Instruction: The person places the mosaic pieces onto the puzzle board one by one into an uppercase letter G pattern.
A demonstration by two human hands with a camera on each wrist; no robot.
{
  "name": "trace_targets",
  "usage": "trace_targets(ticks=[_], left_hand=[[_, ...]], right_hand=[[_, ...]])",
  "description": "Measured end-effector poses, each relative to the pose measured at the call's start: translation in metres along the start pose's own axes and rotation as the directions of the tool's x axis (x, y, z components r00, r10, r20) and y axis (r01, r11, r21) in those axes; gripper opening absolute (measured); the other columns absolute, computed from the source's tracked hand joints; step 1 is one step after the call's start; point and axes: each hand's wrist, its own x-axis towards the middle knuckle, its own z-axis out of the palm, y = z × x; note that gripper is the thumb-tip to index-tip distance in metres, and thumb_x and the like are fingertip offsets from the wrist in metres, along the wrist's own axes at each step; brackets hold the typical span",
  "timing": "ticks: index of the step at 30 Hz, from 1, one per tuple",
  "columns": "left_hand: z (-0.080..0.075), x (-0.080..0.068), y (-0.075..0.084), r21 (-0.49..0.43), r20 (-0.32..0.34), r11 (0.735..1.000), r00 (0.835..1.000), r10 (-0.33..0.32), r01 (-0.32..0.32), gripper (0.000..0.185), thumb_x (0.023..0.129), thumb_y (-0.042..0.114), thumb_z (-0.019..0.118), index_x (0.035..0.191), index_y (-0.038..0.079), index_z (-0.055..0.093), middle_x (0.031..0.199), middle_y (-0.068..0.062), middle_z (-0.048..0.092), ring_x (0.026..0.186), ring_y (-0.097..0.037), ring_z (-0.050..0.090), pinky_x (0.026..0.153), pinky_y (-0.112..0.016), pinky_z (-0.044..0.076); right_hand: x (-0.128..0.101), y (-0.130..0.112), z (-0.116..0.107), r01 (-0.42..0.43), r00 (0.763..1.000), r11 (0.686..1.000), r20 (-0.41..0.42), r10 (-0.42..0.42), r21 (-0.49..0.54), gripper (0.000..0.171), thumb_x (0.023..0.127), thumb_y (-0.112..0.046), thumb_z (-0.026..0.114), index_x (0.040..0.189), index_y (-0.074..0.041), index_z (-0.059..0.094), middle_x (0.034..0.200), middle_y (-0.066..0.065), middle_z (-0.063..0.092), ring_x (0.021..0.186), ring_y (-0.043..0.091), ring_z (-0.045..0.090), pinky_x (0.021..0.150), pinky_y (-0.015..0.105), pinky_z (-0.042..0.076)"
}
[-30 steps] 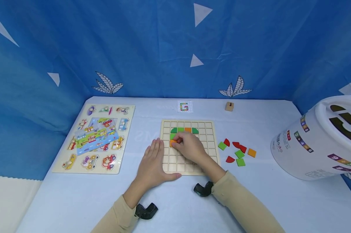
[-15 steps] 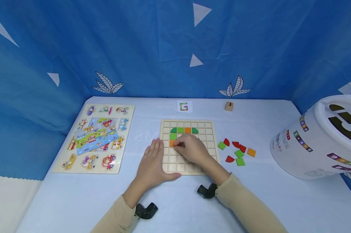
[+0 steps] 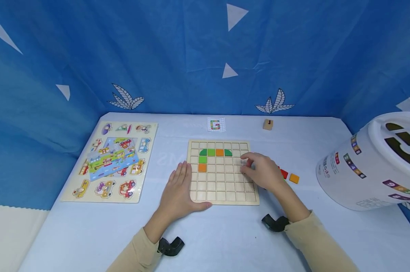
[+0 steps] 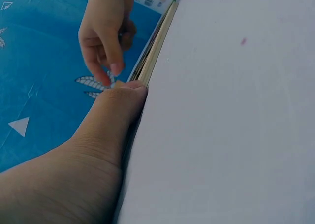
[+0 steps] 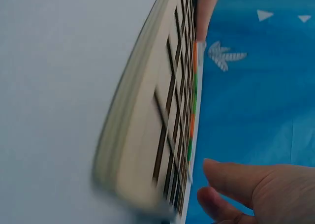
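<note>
Behind the right hand point(image 3: 263, 173) — fingers loosely curled, empty — loose tiles point(image 3: 289, 176) hide; flat left hand point(image 3: 179, 189) presses the grid board point(image 3: 222, 189); card point(image 3: 215, 124) reads "G"

Light was bright and even, with soft shadows under the board point(image 3: 222, 200); its near edge was blurred in the right wrist view.
</note>
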Motion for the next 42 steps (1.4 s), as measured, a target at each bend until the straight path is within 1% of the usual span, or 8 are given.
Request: trace_targets(ticks=[6, 14, 21, 24, 27, 31, 33, 42], left_hand=[[0.000, 0.000, -0.001, 0.009, -0.006, 1.000, 1.000, 0.006, -0.006, 0.142, 0.061, 0.089, 0.062, 0.158, 0.000, 0.008, 0.167, -0.015, 0.007, 0.156, -0.027, 0.003, 0.126, -0.045, 0.012], [-0.001, -0.001, -0.001, 0.003, -0.007, 1.000, 1.000, 0.005, -0.005, 0.142, 0.061, 0.089, 0.063, 0.158, 0.000, 0.008, 0.167, -0.016, 0.007, 0.156, -0.028, 0.004, 0.126, -0.045, 0.012], [-0.001, -0.001, -0.001, 0.015, -0.007, 1.000, 1.000, 0.003, -0.003, 0.143, 0.061, 0.089, 0.062, 0.158, 0.000, 0.008, 0.167, -0.016, 0.008, 0.156, -0.028, 0.005, 0.126, -0.045, 0.012], [-0.001, -0.001, -0.001, 0.012, -0.006, 1.000, 1.000, 0.002, -0.002, 0.143, 0.061, 0.089, 0.063, 0.158, 0.000, 0.008, 0.167, -0.016, 0.008, 0.156, -0.028, 0.005, 0.126, -0.045, 0.012], [-0.001, -0.001, -0.001, 0.011, -0.006, 1.000, 1.000, 0.000, 0.000, 0.143, 0.061, 0.089, 0.063, 0.158, 0.000, 0.008, 0.167, -0.016, 0.008, 0.156, -0.028, 0.005, 0.126, -0.045, 0.012], [-0.001, -0.001, -0.001, 0.011, -0.006, 1.000, 1.000, 0.000, 0.000, 0.143, 0.061, 0.089, 0.062, 0.158, 0.000, 0.008, 0.167, -0.015, 0.007, 0.156, -0.028, 0.004, 0.126, -0.045, 0.012], [-0.001, -0.001, -0.001, 0.010, -0.007, 1.000, 1.000, 0.000, 0.000, 0.143, 0.061, 0.089, 0.062, 0.158, 0.000, 0.008, 0.167, -0.015, 0.007, 0.156, -0.028, 0.004, 0.126, -0.045, 0.012], [-0.001, -0.001, 0.001, 0.016, -0.015, 1.000, 1.000, 0.002, -0.002, 0.142, 0.061, 0.090, 0.061, 0.158, 0.000, 0.009, 0.167, -0.015, 0.009, 0.156, -0.028, 0.006, 0.126, -0.045, 0.013]], right_hand=[[-0.011, 0.030, -0.014, -0.066, 0.997, 0.995, 0.031, 0.069, -0.070, 0.043, 0.088, -0.023, 0.075, 0.128, -0.012, 0.065, 0.084, 0.004, 0.063, 0.067, 0.018, 0.052, 0.051, 0.028, 0.041], [-0.015, 0.046, -0.013, -0.099, 0.993, 0.992, 0.060, 0.104, -0.075, 0.037, 0.088, -0.023, 0.075, 0.122, -0.010, 0.068, 0.087, 0.004, 0.063, 0.072, 0.019, 0.053, 0.054, 0.027, 0.042], [-0.012, 0.051, -0.011, -0.083, 0.995, 0.996, 0.058, 0.083, -0.013, 0.027, 0.089, -0.018, 0.074, 0.113, -0.015, 0.065, 0.106, 0.007, 0.060, 0.095, 0.025, 0.054, 0.073, 0.032, 0.047], [-0.011, 0.053, -0.012, -0.085, 0.994, 0.996, 0.077, 0.083, 0.032, 0.025, 0.089, -0.016, 0.073, 0.112, -0.016, 0.063, 0.104, 0.007, 0.061, 0.093, 0.025, 0.054, 0.070, 0.033, 0.048], [-0.010, 0.055, -0.014, -0.076, 0.996, 0.995, 0.060, 0.072, 0.064, 0.022, 0.090, -0.014, 0.072, 0.110, -0.015, 0.062, 0.097, 0.006, 0.063, 0.088, 0.024, 0.055, 0.070, 0.033, 0.047], [-0.006, 0.053, -0.015, -0.033, 0.999, 0.990, 0.003, 0.033, 0.136, 0.018, 0.092, -0.012, 0.070, 0.108, -0.013, 0.063, 0.096, 0.006, 0.064, 0.089, 0.023, 0.055, 0.076, 0.033, 0.046], [-0.003, 0.047, -0.013, -0.017, 1.000, 0.983, -0.004, 0.018, 0.185, 0.019, 0.092, -0.014, 0.070, 0.109, -0.014, 0.063, 0.097, 0.006, 0.064, 0.089, 0.023, 0.055, 0.074, 0.032, 0.046], [0.012, -0.001, 0.012, 0.056, 0.996, 0.956, 0.050, -0.073, 0.287, 0.020, 0.090, -0.018, 0.073, 0.109, -0.019, 0.066, 0.098, 0.001, 0.066, 0.083, 0.020, 0.056, 0.066, 0.028, 0.048]])
